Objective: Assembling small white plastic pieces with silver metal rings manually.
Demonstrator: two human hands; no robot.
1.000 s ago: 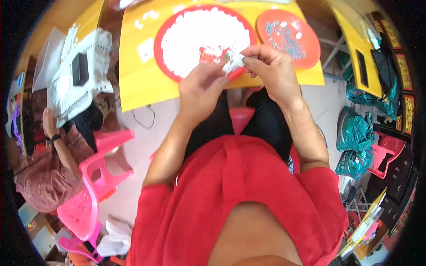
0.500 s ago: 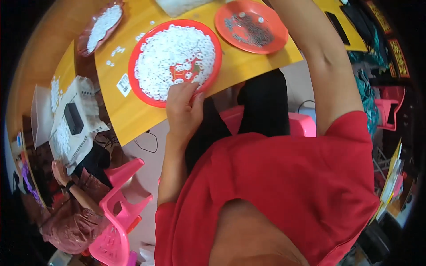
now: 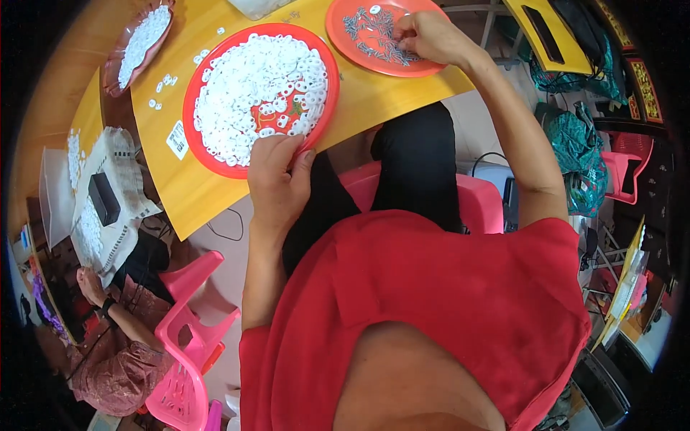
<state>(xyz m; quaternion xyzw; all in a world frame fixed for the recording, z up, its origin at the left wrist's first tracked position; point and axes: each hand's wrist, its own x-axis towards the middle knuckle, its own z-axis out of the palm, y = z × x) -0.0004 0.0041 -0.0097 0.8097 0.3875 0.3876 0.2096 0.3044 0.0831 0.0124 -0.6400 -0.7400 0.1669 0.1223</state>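
Note:
A red round plate (image 3: 332, 93) on the yellow table holds a heap of small white plastic pieces (image 3: 255, 79) with holes in them. My left hand (image 3: 277, 172) is closed at its near rim, fingers curled over the edge; what they grip, if anything, is hidden. To the right, an orange plate (image 3: 341, 44) carries scattered thin grey metal pins (image 3: 374, 36), perhaps nails or screws, and a white piece (image 3: 374, 10). My right hand (image 3: 431, 39) reaches over this plate's right side, its fingertips pinched together down among the metal pins. Whatever lies between them is too small to make out.
A scalloped dish (image 3: 113, 79) of white pieces stands at the far left, with loose white pieces (image 3: 167, 80) nearby on the yellow table (image 3: 208, 197). A person (image 3: 118, 359) sits at lower left, beside a pink chair (image 3: 188, 345). Teal bags (image 3: 578, 154) lie at right.
My right hand has come down from beyond the top edge to the metal pins in the orange plate. My left hand stays at the red plate's rim. The whole view has shifted slightly.

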